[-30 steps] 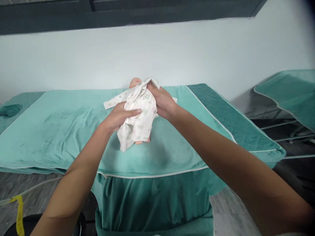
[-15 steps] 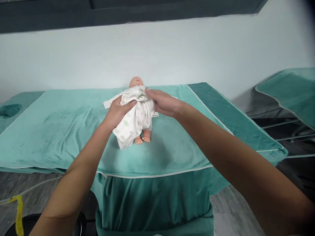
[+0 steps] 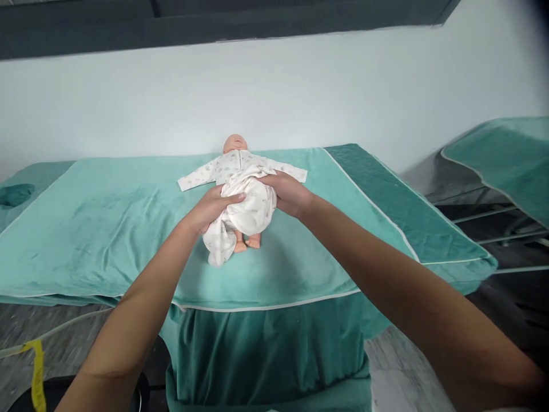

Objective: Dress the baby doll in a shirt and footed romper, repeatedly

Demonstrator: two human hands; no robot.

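A baby doll (image 3: 235, 143) lies on its back on a green bed cover, head toward the wall and bare feet toward me. It wears a white printed long-sleeved top (image 3: 234, 163), its sleeves spread out to both sides. Over the doll's belly and legs I hold a bunched white printed baby garment (image 3: 253, 209), whose exact kind I cannot make out. My left hand (image 3: 214, 207) grips its left side, thumb on top. At its upper right edge, my right hand (image 3: 286, 191) is closed on the fabric. A loose end hangs down beside the doll's feet.
The green bed cover (image 3: 128, 229) has white piping and hangs down at the front. Another green-covered surface (image 3: 510, 154) with metal bars (image 3: 510, 236) below stands at right. A yellow tape (image 3: 38, 372) hangs on a pale cord at lower left. A white wall rises behind.
Both hands have drawn the garment down from the doll's chest toward its legs, uncovering the top and right sleeve. My right hand has closed on the fabric.
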